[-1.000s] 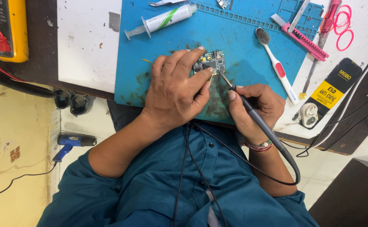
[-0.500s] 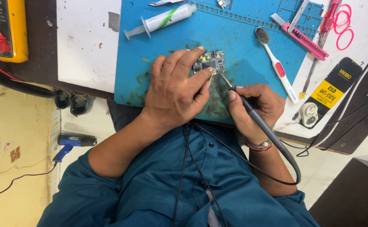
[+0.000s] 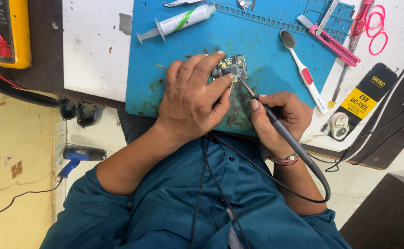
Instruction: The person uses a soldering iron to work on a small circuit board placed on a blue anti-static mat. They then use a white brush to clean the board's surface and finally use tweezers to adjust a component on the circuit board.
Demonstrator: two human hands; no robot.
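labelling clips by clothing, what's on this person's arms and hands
Both arms wear teal-blue sleeves pushed up above the elbows, forearms bare. The right hand has a band of red and pale threads around the wrist. The left hand has no ring, watch or glove in view. No gloves cover the fingers of either hand.

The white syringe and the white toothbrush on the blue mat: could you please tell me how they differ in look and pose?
The white syringe with a green stripe is a thick tube with a plunger, while the white toothbrush with a red grip is slim with dark bristles. The syringe lies almost across the blue work mat near its far edge; the toothbrush lies steeply slanted at the mat's right side. Both rest untouched, apart from either hand.
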